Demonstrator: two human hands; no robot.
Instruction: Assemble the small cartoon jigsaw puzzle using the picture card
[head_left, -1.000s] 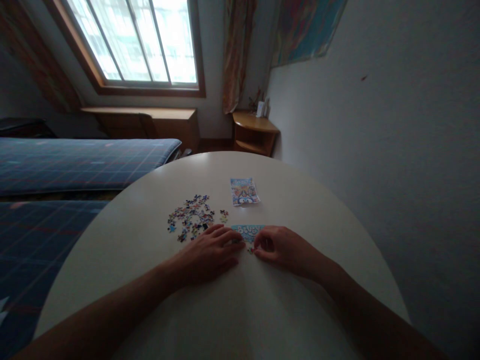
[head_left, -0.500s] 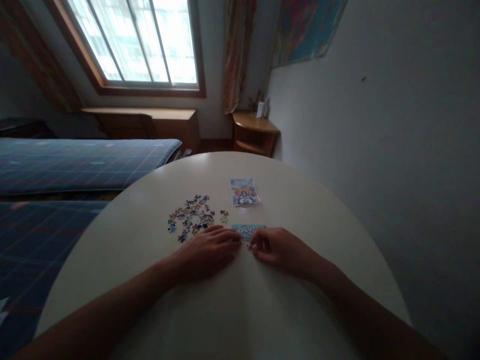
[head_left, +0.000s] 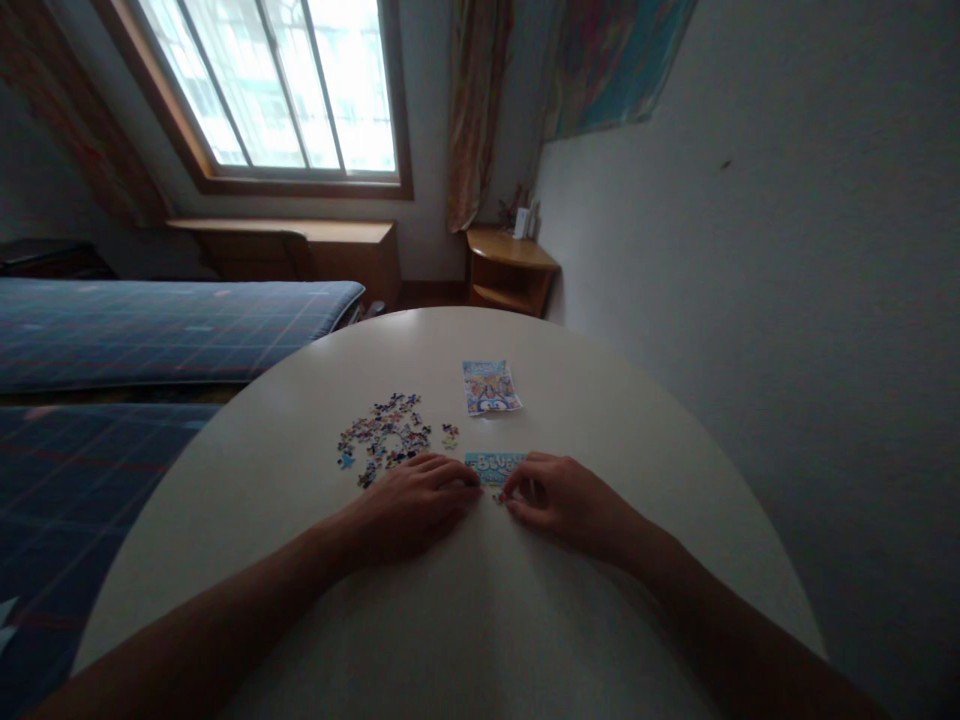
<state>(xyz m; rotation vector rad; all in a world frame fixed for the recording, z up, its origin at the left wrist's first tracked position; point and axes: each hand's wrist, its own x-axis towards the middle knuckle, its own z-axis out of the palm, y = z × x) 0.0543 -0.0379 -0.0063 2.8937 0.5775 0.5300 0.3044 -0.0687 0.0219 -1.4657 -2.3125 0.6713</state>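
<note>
A joined strip of jigsaw puzzle (head_left: pixel 491 468), blue with white lettering, lies on the table in front of me. My left hand (head_left: pixel 420 505) rests palm down, fingers stretched out, with its fingertips at the strip's lower left corner. At the strip's lower edge, my right hand (head_left: pixel 551 500) pinches a small puzzle piece (head_left: pixel 498 497) between thumb and fingertips; the fingers partly cover it. Loose puzzle pieces (head_left: pixel 386 425) are heaped beyond my left hand, and a few more pieces (head_left: pixel 450 435) lie just right of that heap.
A printed picture sheet (head_left: pixel 490 388) lies farther back on the round white table (head_left: pixel 585 400). Left of the table stands a bed with a blue plaid mattress (head_left: pixel 172 325). A wooden corner shelf (head_left: pixel 514 250) is behind it, and a white wall (head_left: pixel 750 300) runs along the right.
The view has tipped up very slightly. My right fingers have shifted a little at the puzzle piece; my left hand stays nearly where it was.
</note>
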